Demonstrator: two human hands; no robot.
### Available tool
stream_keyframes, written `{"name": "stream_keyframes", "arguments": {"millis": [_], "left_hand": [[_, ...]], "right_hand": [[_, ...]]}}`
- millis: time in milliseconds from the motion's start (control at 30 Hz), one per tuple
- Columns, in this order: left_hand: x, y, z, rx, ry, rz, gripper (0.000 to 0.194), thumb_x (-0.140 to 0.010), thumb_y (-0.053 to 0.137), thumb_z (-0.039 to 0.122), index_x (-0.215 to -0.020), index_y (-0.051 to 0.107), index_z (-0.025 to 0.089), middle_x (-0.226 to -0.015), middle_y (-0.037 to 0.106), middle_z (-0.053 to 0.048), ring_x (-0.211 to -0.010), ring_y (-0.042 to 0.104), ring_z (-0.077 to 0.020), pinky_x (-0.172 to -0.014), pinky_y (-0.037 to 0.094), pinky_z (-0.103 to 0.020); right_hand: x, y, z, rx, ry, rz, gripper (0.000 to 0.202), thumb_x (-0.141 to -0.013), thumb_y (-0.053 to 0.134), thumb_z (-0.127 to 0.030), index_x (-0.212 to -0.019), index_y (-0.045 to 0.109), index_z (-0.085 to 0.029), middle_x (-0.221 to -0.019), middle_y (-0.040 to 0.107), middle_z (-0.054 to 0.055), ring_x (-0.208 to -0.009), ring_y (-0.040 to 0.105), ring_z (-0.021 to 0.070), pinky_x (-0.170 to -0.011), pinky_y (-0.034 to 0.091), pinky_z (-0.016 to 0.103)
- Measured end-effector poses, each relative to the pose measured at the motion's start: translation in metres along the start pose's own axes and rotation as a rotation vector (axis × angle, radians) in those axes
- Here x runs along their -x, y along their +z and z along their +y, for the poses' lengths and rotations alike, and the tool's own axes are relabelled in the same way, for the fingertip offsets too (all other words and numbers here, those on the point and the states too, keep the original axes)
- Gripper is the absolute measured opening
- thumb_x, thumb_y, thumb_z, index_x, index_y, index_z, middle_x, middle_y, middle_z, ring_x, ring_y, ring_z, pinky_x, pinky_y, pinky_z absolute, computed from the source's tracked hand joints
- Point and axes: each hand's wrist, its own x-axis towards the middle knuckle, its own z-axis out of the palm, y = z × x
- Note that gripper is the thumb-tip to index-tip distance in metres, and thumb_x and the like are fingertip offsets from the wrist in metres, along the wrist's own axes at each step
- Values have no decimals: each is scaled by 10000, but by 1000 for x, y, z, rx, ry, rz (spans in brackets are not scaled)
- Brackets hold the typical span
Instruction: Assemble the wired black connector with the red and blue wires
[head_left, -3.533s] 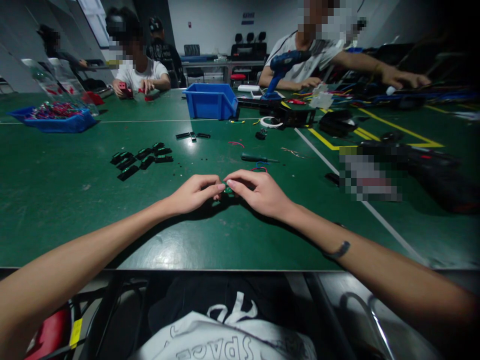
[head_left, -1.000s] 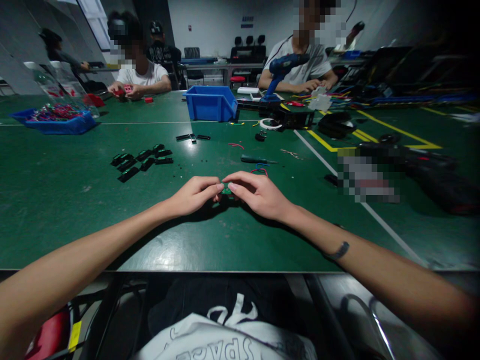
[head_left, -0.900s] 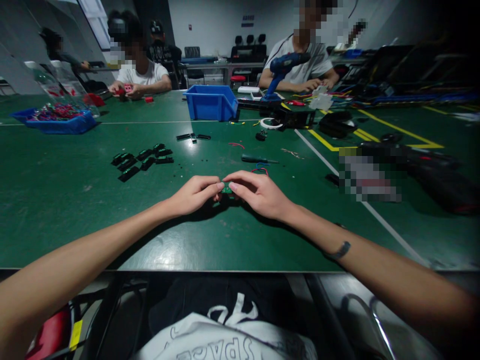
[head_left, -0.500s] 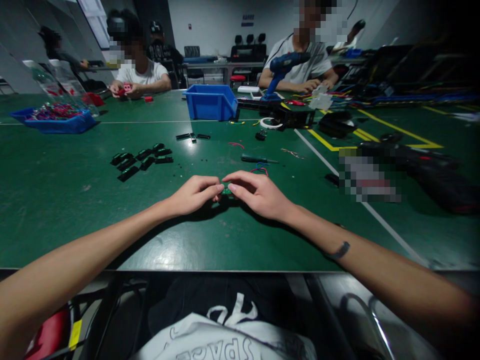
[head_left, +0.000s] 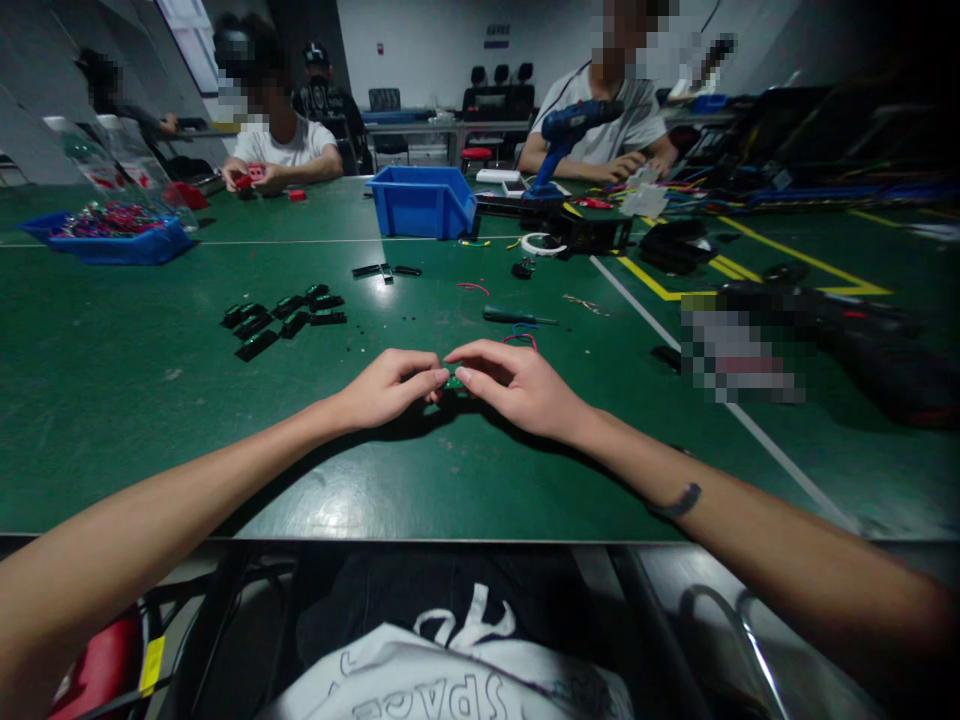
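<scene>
Between my fingertips is a small green circuit board (head_left: 454,380), mostly covered by the fingers. My left hand (head_left: 394,388) is closed on its left end, thumb on top. My right hand (head_left: 521,388) pinches the right end, with the forefinger arched over it. Both hands are low over the green table. Just beyond them lie a dark-handled screwdriver (head_left: 510,315) and short red and blue wires (head_left: 521,335). To the left, several black pieces with green boards (head_left: 285,318) sit in a loose group.
A blue bin (head_left: 422,203) stands farther back, beside a blue power drill (head_left: 566,140). At left, a blue tray (head_left: 142,250) holds colourful small parts near plastic bottles (head_left: 124,165). A black tool (head_left: 847,330) lies at right. Two people sit across the table (head_left: 150,430).
Both hands keep the same hold on the circuit board, with hardly any motion. The camera view has shifted very slightly.
</scene>
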Motion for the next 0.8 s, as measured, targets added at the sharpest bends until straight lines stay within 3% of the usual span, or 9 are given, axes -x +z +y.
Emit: {"name": "stream_keyframes", "arguments": {"millis": [800], "left_hand": [[0, -1, -1, -24, 8, 1, 431, -1007, 493, 453, -773, 648, 126, -713, 634, -13, -688, 576, -122, -695, 425, -246]], "right_hand": [[-1, -2, -2, 17, -3, -27, 264, -997, 550, -346, -1147, 679, -172, -1001, 738, 64, -812, 664, 171, -693, 502, 277]]}}
